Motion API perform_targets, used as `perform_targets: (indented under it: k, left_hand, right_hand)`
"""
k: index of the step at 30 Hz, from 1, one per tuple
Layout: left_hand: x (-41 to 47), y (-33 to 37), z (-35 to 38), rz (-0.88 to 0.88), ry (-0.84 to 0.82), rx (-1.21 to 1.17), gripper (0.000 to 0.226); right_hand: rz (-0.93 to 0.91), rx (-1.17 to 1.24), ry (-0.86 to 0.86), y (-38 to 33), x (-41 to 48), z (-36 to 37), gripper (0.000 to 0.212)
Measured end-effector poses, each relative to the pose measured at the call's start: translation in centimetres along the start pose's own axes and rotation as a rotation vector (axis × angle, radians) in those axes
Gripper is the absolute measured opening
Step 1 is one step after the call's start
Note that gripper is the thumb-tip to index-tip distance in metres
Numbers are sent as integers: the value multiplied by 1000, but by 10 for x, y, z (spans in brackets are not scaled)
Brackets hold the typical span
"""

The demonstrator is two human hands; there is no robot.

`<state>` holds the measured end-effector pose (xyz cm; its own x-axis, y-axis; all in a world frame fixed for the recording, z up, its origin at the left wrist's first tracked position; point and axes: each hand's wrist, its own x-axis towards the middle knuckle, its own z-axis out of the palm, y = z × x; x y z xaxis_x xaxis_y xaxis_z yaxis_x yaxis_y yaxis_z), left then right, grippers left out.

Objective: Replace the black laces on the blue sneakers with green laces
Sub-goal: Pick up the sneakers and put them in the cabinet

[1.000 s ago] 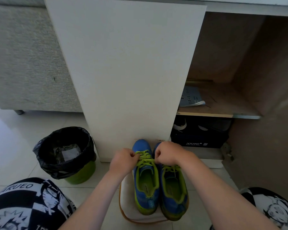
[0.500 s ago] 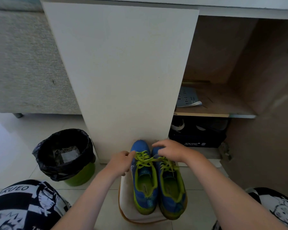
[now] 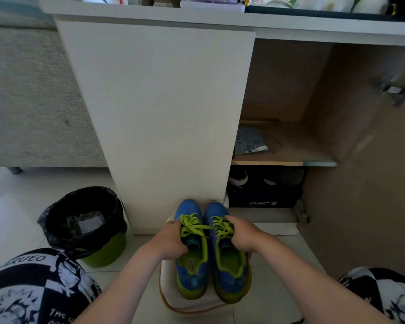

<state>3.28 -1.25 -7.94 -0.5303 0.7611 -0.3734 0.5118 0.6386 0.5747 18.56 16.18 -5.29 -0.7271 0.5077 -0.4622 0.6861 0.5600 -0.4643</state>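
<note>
Left sneaker (image 3: 191, 275) is held at its side by left grip (image 3: 171, 239) | green laces (image 3: 220, 225) on right sneaker (image 3: 232, 279) are pinched by right grip (image 3: 241, 235)

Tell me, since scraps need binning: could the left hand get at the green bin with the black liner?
Probably yes: the green bin with the black liner stands on that side, bare floor between. The left hand grips the left blue sneaker, though, and must let go.
</note>
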Motion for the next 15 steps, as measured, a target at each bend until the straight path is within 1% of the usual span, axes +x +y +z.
perform_targets:
  k: [2, 5, 7, 9, 12, 13, 15]
  left_hand:
    - [-2, 0, 1, 5, 2, 6, 65]
    - [-7, -2, -1, -2, -9, 8, 57]
    - [-9, -4, -3, -1, -5, 0, 50]
    - [-11, -5, -1, 1, 9, -38, 49]
    - [-14, -5, 4, -1, 43, -117, 57]
    - [-16, -3, 5, -10, 52, -129, 60]
    - [-18, 0, 10, -2, 76, -101, 59]
  right_hand:
    - [1, 43, 37, -3, -3, 2, 63]
    - [23, 68, 104, -9, -4, 9, 62]
    - [32, 49, 101, -10, -4, 16, 69]
    - [49, 66, 68, -9, -6, 20, 81]
    - [86, 250, 36, -8, -12, 25, 96]
    - [72, 293, 42, -9, -16, 29, 99]
    - [25, 315, 69, -7, -23, 41, 102]
